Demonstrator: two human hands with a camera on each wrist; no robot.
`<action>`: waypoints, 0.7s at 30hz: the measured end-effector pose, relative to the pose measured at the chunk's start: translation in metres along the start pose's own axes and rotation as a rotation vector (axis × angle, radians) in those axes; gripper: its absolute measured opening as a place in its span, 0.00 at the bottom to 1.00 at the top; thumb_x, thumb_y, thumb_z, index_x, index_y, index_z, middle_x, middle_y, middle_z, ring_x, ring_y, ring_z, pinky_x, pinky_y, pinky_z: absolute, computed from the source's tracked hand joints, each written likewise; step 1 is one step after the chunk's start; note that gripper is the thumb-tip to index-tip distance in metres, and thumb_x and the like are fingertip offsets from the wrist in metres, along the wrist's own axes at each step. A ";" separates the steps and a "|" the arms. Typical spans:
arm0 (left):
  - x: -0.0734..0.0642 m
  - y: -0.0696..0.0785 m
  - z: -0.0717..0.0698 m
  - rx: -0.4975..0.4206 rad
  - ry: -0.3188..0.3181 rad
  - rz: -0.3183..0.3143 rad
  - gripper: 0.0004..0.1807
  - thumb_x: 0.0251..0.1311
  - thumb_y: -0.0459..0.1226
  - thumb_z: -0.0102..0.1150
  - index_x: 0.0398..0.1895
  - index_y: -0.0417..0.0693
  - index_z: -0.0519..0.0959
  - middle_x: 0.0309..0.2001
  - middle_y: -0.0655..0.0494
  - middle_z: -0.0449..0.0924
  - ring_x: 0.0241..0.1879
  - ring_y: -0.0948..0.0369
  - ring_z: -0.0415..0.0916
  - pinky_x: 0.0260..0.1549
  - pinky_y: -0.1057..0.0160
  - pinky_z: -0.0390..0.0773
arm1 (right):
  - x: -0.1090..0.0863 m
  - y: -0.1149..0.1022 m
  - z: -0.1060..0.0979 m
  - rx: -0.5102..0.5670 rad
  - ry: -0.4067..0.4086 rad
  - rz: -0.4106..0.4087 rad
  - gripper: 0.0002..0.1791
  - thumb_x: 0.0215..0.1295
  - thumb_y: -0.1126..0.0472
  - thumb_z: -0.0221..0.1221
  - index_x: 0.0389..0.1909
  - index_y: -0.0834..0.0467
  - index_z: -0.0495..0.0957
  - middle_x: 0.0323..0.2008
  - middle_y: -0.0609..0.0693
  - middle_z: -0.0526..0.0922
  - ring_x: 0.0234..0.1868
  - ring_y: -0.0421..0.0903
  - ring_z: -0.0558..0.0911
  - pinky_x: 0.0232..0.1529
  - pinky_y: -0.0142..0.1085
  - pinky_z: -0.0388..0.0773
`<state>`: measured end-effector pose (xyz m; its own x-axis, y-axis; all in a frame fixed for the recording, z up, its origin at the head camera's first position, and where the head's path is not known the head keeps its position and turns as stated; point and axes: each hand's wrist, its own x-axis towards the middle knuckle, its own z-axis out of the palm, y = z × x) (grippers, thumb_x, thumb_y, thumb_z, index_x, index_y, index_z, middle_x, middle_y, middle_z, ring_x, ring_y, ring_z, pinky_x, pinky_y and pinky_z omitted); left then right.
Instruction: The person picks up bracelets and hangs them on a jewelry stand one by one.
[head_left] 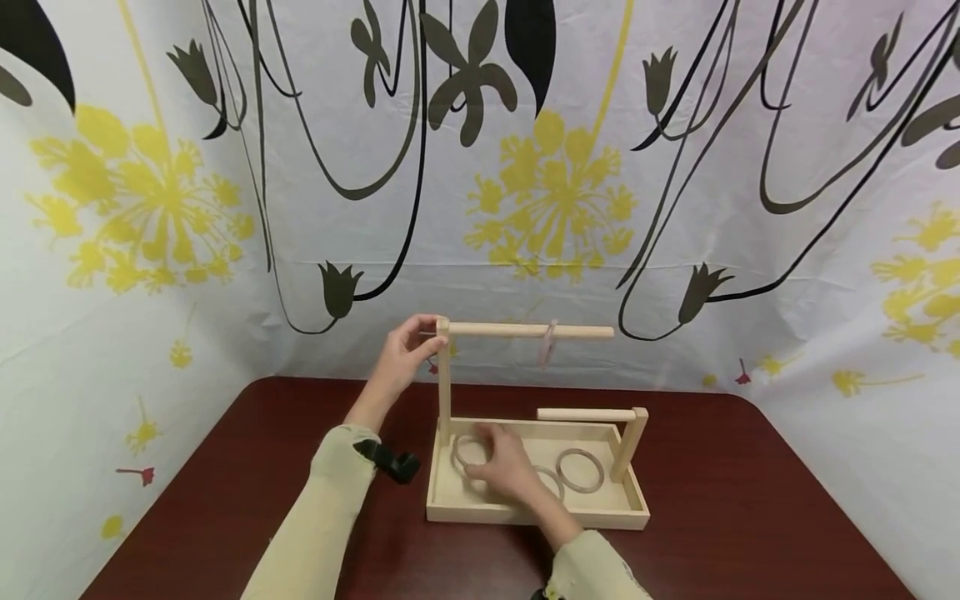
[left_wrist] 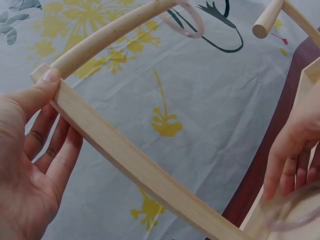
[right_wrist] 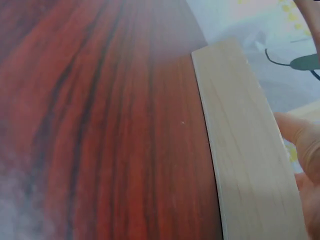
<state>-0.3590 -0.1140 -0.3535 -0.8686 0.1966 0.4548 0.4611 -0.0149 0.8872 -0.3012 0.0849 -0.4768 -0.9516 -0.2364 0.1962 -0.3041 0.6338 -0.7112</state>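
My left hand [head_left: 408,354] pinches the top of the tall wooden post [head_left: 445,383], with the thumb on its near face and the fingers behind, as the left wrist view shows. From this post a round wooden bar [head_left: 495,330] runs right, and a translucent ring [head_left: 549,343] hangs on it. Inside the shallow wooden tray [head_left: 540,517] my right hand [head_left: 506,467] reaches down, thumb and fingers curled at the edge of another ring [head_left: 456,454]. Two more rings lie in the tray: one [head_left: 580,471] at the right, the other [head_left: 557,483] partly hidden by my right wrist.
A shorter post [head_left: 630,446] at the tray's right end carries a lower bar [head_left: 585,414] pointing left. The stand sits on a dark red-brown table [head_left: 750,500]. Behind the table hangs a white flower-patterned cloth [head_left: 450,225].
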 end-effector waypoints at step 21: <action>0.003 -0.002 -0.001 0.050 0.012 -0.002 0.17 0.68 0.30 0.57 0.58 0.32 0.73 0.51 0.38 0.77 0.40 0.68 0.79 0.33 0.68 0.79 | -0.014 -0.032 -0.016 0.414 -0.003 -0.109 0.38 0.48 0.67 0.71 0.62 0.57 0.69 0.53 0.62 0.76 0.55 0.59 0.75 0.59 0.42 0.78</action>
<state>-0.3630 -0.1139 -0.3539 -0.8715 0.1851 0.4541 0.4676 0.0349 0.8833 -0.2789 0.0798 -0.4455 -0.9145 -0.2884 0.2838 -0.3592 0.2557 -0.8976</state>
